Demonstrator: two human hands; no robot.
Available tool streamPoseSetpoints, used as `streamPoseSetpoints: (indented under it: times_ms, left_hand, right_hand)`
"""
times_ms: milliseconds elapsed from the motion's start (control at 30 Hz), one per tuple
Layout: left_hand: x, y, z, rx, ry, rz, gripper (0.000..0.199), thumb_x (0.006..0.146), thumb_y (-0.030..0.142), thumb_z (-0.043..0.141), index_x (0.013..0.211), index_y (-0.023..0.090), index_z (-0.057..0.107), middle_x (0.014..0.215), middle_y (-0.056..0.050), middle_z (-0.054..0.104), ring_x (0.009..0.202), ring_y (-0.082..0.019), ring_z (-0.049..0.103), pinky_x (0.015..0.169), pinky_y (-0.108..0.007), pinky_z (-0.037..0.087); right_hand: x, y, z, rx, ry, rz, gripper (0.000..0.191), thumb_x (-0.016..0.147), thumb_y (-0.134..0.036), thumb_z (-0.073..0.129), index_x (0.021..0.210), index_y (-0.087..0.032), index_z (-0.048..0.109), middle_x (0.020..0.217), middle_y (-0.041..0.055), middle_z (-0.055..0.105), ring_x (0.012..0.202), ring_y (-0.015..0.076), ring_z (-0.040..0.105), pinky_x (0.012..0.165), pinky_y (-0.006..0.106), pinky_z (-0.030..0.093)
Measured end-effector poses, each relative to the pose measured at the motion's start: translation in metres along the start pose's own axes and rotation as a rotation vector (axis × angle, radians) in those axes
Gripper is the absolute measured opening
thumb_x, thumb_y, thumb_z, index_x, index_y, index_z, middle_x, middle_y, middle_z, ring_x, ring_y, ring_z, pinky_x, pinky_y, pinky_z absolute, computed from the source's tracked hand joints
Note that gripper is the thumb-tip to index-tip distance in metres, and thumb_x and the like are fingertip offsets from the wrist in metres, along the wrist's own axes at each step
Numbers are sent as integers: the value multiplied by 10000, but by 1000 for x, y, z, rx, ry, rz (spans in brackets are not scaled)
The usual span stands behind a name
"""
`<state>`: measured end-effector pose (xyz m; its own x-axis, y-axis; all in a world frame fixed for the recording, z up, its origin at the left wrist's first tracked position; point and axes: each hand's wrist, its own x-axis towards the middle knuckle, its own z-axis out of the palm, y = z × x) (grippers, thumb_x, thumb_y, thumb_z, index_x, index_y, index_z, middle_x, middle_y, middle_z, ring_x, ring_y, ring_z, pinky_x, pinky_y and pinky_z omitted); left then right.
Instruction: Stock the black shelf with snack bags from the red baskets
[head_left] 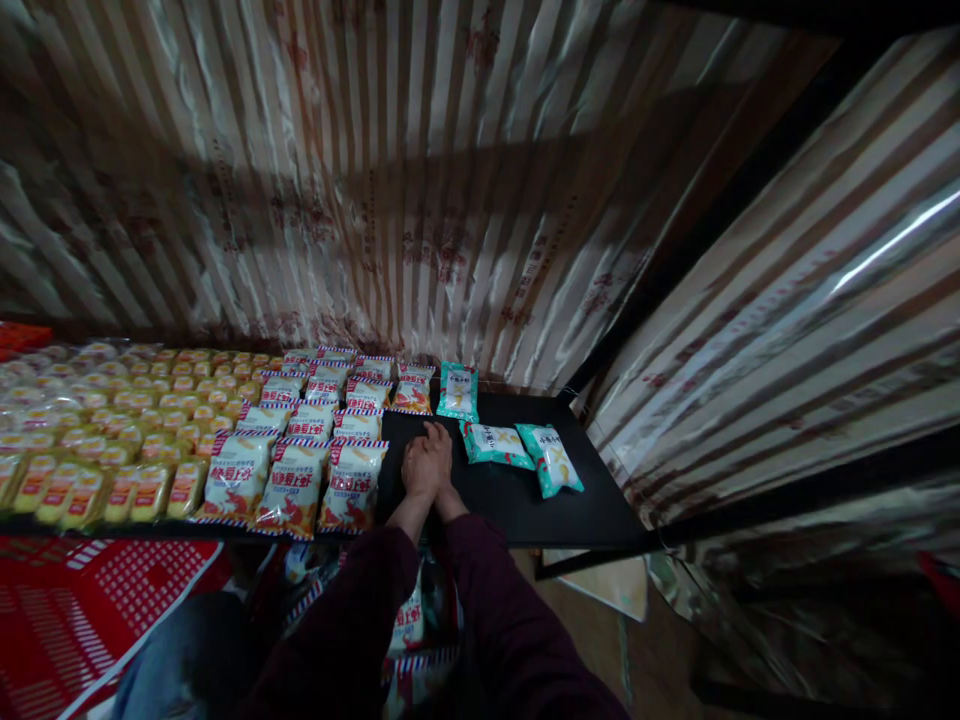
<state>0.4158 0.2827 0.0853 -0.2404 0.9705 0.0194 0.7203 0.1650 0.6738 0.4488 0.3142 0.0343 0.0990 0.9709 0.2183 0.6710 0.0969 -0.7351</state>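
My left hand (418, 465) and my right hand (443, 458) are pressed together above the black shelf board (480, 505). Their fingers bunch and overlap at the far end; anything between them is hidden. Just left of my hands, a white snack bag (354, 487) with red lettering and striped ends leads several rows of matching bags. To the right, one teal snack bag (496, 444) lies sideways, touching a tilted teal bag (551, 460). Behind my hands, another teal bag (458, 390) stands next to a white-and-orange bag (413, 388).
Many small yellow wrapped cakes (142, 490) fill the shelf's left side. A red plastic basket (112, 610) is below at left. More snack bags (409, 625) lie beneath my arms. Striped sheeting (420, 200) hangs behind, and a dark frame post (697, 240) slants up at right.
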Motion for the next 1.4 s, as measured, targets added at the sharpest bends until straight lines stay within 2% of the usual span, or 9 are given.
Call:
streamPoseSetpoints:
  times_ms: [233,400,567,733,800,900,1033,1233,1400]
  left_hand:
    - [-50,-16,-25,-55,-30,-44,378,892,139,292,1051,121,635,1077,-156,667,1091,-206,600,978,-341,434]
    - [-97,-41,-29,-124,-52,58,416,907,164,264,1165,130,589,1253,-138,604,1217,-171,518,1075,-322,369]
    - [-140,-78,-31,-273,-23,263,430,919,251,268,1164,104,588,1242,-159,605,1219,-199,517,1086,-376,389]
    - [-175,-107,-37,-326,-37,347,429,930,266,251,1142,130,599,1284,-150,582,1247,-200,498,1080,-405,399]
    - [-188,-119,-38,-326,-14,302,409,922,260,281,1173,145,583,1303,-133,570,1263,-197,482,1086,-403,388]
    - [-202,-138,-37,-241,40,93,389,879,219,358,1189,113,568,1296,-158,569,1258,-236,485,1090,-434,366]
    - [-209,-157,-34,-107,-44,-151,414,809,122,399,1180,51,569,1212,-200,617,1171,-265,553,1049,-418,388]
    - [-213,-163,-26,-171,-168,-258,340,819,123,448,1119,123,608,1089,-137,686,1068,-219,621,959,-335,434]
    - [-215,-162,-22,-191,-180,-281,299,812,131,495,1087,156,611,1050,-101,704,987,-193,648,893,-298,453]
  right_hand:
    - [-45,-4,-13,44,-42,8,355,769,-150,494,1068,-203,678,1213,83,588,1179,229,496,999,344,402]
    - [-95,-5,-26,63,-92,-22,367,775,-141,468,1070,-194,679,1290,76,552,1204,211,487,1044,328,382]
    - [-148,-8,-31,108,-71,-79,421,795,-129,427,1147,-211,642,1320,69,528,1228,201,461,1059,357,380]
    - [-194,-14,-30,79,-51,-147,455,824,-128,401,1220,-241,592,1369,59,486,1273,195,418,1072,388,367]
    - [-211,-15,-29,52,-55,-182,452,824,-126,407,1219,-247,591,1362,60,491,1267,198,424,1071,400,366]
    - [-232,-13,-25,-12,-26,-168,440,816,-126,420,1212,-199,597,1329,101,513,1240,222,442,1062,427,371]
    - [-242,-3,-21,-92,-1,-32,462,788,-116,410,1214,-120,589,1226,152,576,1185,254,487,1048,452,382]
    - [-238,14,-23,-115,-89,104,554,763,-125,441,1309,-72,517,1266,165,575,1212,252,504,1072,392,367]
    - [-239,17,-24,-65,-156,134,546,771,-141,463,1311,-110,535,1262,142,598,1193,245,538,1061,384,382]
